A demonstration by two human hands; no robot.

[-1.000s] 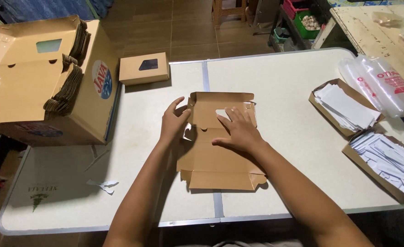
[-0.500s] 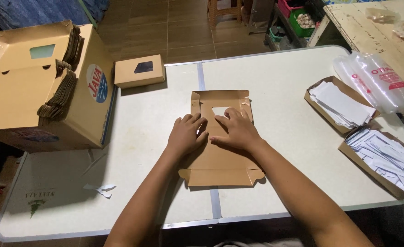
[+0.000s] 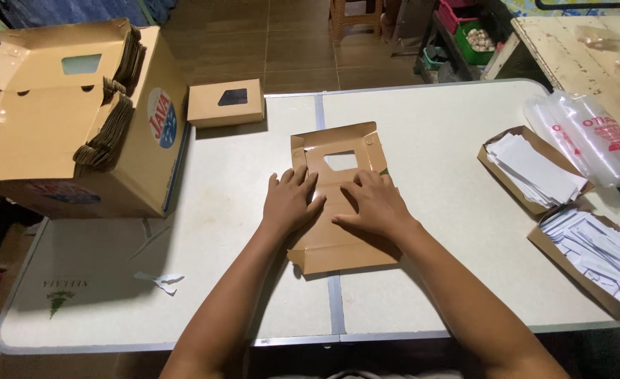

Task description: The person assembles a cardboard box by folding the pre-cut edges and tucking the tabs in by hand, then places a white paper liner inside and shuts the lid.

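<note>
Pressed flat at frame centre: windowed kraft carton blank (image 3: 338, 203), under left hand (image 3: 290, 203) and right hand (image 3: 376, 207), palms open. Likely light, creasable; best gripped by edges.

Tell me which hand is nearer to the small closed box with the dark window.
Left. The left hand lies below and right of the small closed box; the right hand presses the flat carton farther right.

big carton (image 3: 71, 140) | small windowed box (image 3: 226, 103) | paper trays (image 3: 534, 168) | plastic bags (image 3: 590, 137)
</note>
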